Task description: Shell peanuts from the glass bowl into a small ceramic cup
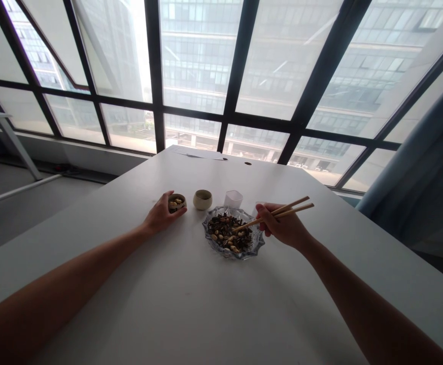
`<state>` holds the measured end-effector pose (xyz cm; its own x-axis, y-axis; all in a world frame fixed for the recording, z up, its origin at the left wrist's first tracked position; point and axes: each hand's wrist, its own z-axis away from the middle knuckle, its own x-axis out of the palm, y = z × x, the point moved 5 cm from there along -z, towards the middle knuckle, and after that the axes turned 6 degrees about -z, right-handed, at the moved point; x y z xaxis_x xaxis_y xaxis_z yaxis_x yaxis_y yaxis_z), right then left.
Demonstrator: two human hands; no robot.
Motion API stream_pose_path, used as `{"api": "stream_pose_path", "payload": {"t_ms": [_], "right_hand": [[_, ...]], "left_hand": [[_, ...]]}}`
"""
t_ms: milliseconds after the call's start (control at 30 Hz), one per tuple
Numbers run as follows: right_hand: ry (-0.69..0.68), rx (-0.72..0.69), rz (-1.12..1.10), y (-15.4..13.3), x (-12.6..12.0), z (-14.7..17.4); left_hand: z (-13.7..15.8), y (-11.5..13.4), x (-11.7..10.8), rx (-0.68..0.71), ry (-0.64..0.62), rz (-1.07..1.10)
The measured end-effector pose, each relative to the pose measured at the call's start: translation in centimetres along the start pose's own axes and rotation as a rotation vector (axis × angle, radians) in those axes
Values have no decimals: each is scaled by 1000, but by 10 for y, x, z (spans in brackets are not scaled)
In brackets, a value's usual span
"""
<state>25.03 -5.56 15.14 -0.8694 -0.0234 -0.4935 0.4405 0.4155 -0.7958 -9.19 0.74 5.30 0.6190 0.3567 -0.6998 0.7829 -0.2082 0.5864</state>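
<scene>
My left hand (163, 213) is wrapped round a small cup (177, 204) that stands on the table and holds pale nuts, perhaps pistachios. In my right hand (280, 223) is a pair of wooden chopsticks (290, 208); their tips reach down into a scalloped glass bowl (258, 247). Dark sunflower seeds (221, 223) fill that bowl, mixed with several pale nuts (234, 248). Whether the tips pinch anything is too small to tell. Between the left cup and the bowl stands a second beige cup (202, 201), its inside in shadow.
Behind the bowl stands a white angular cup (234, 198). Another pale cup is partly hidden behind my right hand. White sheets of paper (196, 153) lie at the far end of the white table (191, 304), before large windows. A blue curtain (422, 167) hangs at the right.
</scene>
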Motion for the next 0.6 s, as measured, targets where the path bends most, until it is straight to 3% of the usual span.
{"api": "stream_pose_path", "payload": {"t_ms": [100, 200, 300, 367, 467, 600], "right_hand": [[1, -3, -36, 0, -1, -1], [112, 63, -173, 12, -11, -7], [270, 197, -360, 34, -26, -15], [337, 266, -453, 48, -34, -19], [373, 233, -483, 56, -43, -21], [398, 108, -431, 49, -52, -21]], "left_hand": [[0, -1, 0, -4, -1, -19], [-2, 8, -9, 65, 63, -68], [-5, 34, -22, 208, 158, -152], [-9, 59, -21, 309, 148, -192], [-19, 101, 3, 417, -5, -236], [-42, 146, 54, 439, -232, -287]]}}
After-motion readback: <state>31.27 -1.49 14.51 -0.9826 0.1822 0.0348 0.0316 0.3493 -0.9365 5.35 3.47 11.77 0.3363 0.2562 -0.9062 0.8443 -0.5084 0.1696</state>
